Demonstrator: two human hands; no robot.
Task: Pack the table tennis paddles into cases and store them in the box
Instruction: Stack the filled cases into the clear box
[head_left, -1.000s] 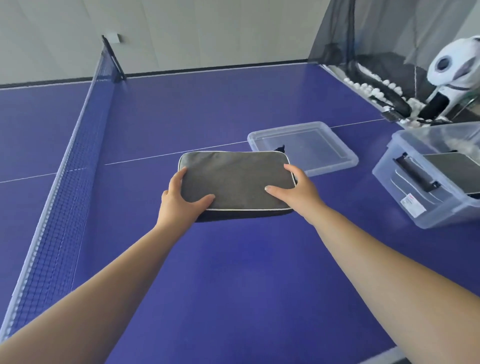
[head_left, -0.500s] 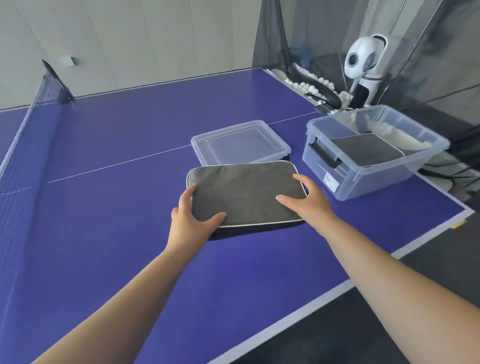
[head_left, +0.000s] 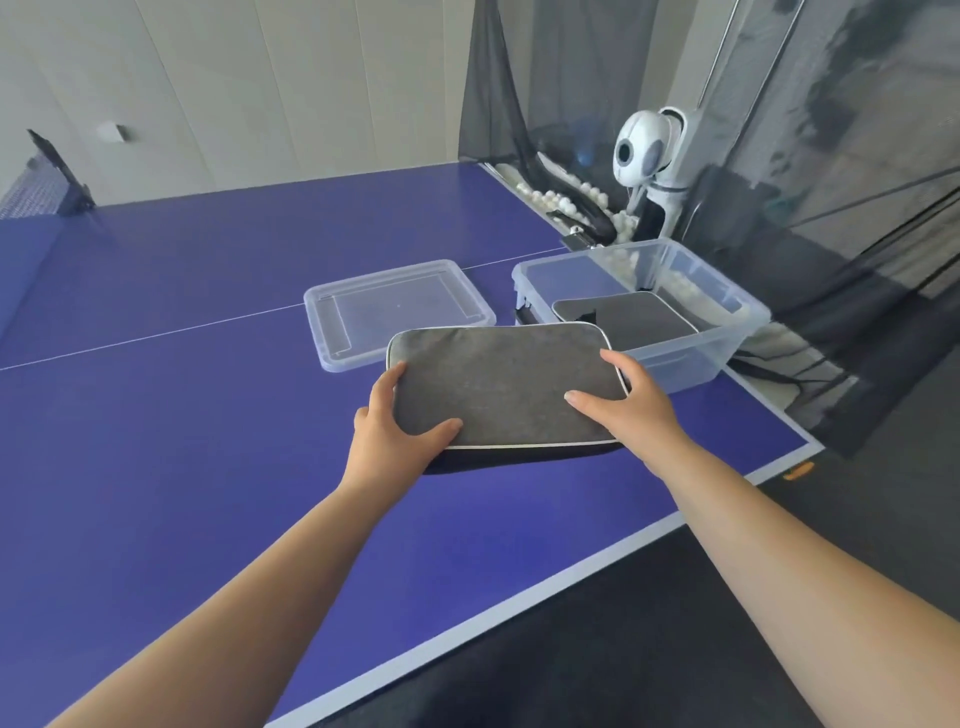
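Blue tabletop: blue table tennis table (head_left: 182, 467) with a white centre line; black mesh net (head_left: 36, 192) at far left.
Left hand: left hand (head_left: 387, 434) grips the near-left corner of the grey fabric rectangular paddle case (head_left: 498, 384); thumb lies on top, fingers wrap the left edge and go under.
Case: held off the table, roughly flat, long axis left to right, zipped edge with pale piping toward the person; whether a paddle is inside cannot be told.
Lid: clear plastic lid (head_left: 358, 332) lies flat on the table just beyond the case, partly hidden by it.
Right hand: right hand (head_left: 631, 405) pinches the right edge, thumb on top, index along the side, other fingers hidden beneath.
Box: clear plastic storage box (head_left: 727, 343) sits open to the right of the case, near the table corner; second dark case (head_left: 628, 317) already lies inside.
Key relation: box lies right and slightly beyond the held case; right hand is nearer it.
Step, judged: carrying the case toward the box.
Background: white ball-launcher machine (head_left: 644, 156) behind the box.
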